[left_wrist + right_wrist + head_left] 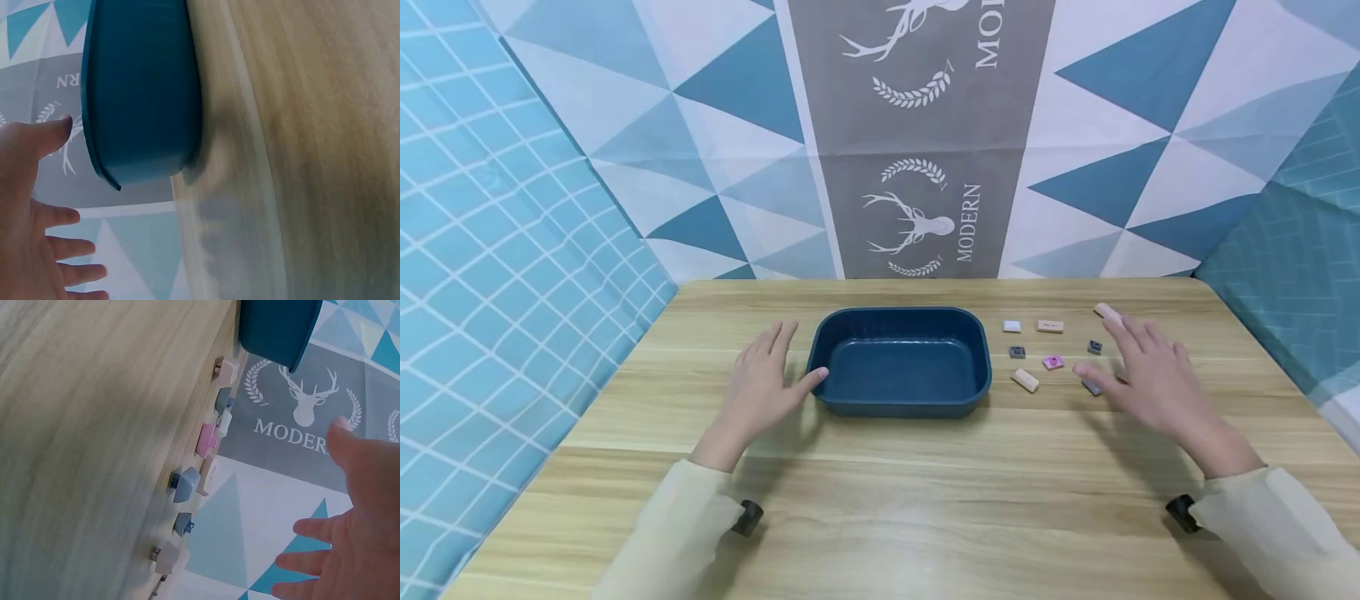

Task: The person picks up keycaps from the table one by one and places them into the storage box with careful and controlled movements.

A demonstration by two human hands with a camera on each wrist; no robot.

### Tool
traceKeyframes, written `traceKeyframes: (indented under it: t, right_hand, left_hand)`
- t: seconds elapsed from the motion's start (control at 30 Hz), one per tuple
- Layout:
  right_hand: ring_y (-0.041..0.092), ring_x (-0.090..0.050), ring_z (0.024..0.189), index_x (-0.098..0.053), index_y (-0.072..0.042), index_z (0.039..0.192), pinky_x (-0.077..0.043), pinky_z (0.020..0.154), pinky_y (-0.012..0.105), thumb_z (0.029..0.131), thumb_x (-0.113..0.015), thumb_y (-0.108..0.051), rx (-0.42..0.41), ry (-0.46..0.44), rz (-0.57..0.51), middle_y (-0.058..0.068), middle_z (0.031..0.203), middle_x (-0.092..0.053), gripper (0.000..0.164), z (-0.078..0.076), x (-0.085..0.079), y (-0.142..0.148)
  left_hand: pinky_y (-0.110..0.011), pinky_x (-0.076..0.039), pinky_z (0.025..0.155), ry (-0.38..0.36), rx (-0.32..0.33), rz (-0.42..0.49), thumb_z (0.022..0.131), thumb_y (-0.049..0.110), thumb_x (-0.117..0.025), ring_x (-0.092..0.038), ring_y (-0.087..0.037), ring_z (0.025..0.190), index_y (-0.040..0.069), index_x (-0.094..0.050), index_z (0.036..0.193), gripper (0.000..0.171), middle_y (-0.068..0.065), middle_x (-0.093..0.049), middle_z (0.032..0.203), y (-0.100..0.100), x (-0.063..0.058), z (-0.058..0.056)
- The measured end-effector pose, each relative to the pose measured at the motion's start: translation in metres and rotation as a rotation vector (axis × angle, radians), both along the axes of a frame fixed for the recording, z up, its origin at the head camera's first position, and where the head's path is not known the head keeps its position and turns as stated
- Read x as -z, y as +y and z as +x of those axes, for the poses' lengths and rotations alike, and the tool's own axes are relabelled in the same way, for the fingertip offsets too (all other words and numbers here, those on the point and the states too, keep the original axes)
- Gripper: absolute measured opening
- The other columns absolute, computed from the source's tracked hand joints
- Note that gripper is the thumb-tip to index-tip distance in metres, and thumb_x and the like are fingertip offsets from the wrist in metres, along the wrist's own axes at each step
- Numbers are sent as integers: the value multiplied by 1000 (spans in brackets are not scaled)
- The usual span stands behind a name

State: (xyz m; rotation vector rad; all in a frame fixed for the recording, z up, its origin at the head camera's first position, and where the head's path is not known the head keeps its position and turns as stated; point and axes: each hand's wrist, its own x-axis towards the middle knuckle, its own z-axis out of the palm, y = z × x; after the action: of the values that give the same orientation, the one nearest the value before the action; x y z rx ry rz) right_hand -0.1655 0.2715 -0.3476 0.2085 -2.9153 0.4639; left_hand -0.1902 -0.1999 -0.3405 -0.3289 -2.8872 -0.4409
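A dark blue rectangular tray (898, 410) sits on the table. Beside its left end is my left hand (760, 387), fingers spread and holding nothing; the left wrist view has the thumb close to the rim. My right hand (1157, 383) hovers over the right part of the table, also spread with nothing in it. Around and left of it lie several loose keycaps: a pink one (1053, 362), a white one (1012, 326), dark ones (1017, 352), and pale beige ones (1026, 381). A blue-grey keycap (186, 484) is partly hidden by the right thumb in the head view.
The wood-grain table (880, 508) meets a patterned cloth backdrop (917, 167) at its far edge. Blue checked cloth (497, 250) hangs along the left side, and teal cloth (1300, 275) along the right. Both sleeves carry a small black object (747, 517) near the wrist.
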Motion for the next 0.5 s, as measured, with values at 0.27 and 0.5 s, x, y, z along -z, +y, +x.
traceKeyframes:
  t: [0.27, 0.5]
  right_hand:
    - [53, -40, 124, -22, -9, 153, -35, 96, 71, 82, -68, -57, -30, 31, 104, 32, 140, -42, 97, -1, -9, 1]
    - [55, -40, 125, -34, -2, 147, -41, 92, 69, 83, -65, -58, -46, -124, 143, 32, 144, -39, 90, -8, -22, 1]
  left_hand:
    - [-63, -37, 107, -94, 5, 69, 90, 57, -56, -39, -44, 135, 9, -21, 153, 86, -24, -34, 152, 1, -2, -1]
    - [-59, -44, 101, -213, -18, 190, 94, 54, -51, -50, -41, 128, 12, -10, 155, 84, -23, -32, 153, 1, -5, -6]
